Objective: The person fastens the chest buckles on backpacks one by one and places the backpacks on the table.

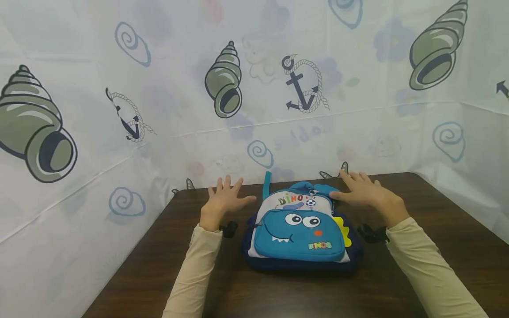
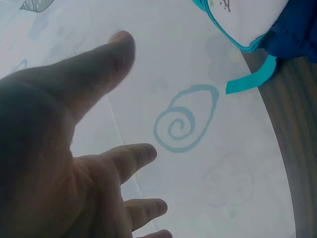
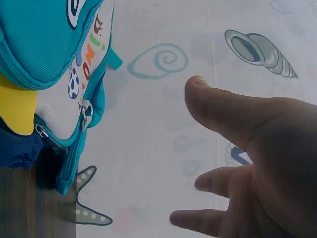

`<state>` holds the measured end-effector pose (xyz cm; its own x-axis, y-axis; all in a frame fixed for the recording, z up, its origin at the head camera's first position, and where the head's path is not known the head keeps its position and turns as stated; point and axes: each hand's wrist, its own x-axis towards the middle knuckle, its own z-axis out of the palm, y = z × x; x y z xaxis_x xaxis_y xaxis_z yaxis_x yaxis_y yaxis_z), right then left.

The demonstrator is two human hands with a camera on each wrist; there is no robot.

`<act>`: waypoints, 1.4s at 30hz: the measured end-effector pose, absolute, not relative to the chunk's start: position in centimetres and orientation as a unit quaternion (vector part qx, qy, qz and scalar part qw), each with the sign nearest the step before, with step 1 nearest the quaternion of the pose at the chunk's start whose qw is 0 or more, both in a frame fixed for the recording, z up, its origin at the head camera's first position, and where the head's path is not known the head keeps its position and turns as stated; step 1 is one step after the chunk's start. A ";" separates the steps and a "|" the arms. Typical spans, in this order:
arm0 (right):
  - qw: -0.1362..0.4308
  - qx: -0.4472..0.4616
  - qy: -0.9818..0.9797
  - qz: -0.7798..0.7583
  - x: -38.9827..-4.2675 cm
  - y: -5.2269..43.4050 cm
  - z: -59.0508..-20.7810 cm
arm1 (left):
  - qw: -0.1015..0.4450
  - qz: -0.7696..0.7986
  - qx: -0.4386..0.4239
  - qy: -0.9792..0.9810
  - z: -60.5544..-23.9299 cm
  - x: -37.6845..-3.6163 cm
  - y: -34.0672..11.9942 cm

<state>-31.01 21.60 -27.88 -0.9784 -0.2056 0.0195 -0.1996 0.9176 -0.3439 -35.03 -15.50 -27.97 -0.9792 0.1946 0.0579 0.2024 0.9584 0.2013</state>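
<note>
Head view gives me a dino bag (image 1: 278,251) lying on the brown table (image 1: 159,265), btwn two hands, blue pocket (image 1: 300,236) w/ printed eyes & teeth showing. L hand (image 1: 222,201) is spread, fingers apart, holding nothing, just beside the bag's upper L side. R hand (image 1: 371,194) is spread too, nothing in it, near the upper R corner. From the head cam its thumb seems to overlap the bag's top edge, but R wrist view shows a gap, so no contact. Teal tab (image 1: 267,183) sticks out at the top L; yellow spikes (image 1: 343,232) run down the R edge (cute, that toothy grin). Beige sleeves (image 1: 195,274) on both arms; white cloth (image 1: 179,66) w/ shells & anchors hangs behind
</note>
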 end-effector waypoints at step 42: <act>0.227 0.020 0.940 -0.253 -32.3 18.9 -32.3 | -0.208 -0.222 0.037 -0.952 -33.4 -36.6 -12.4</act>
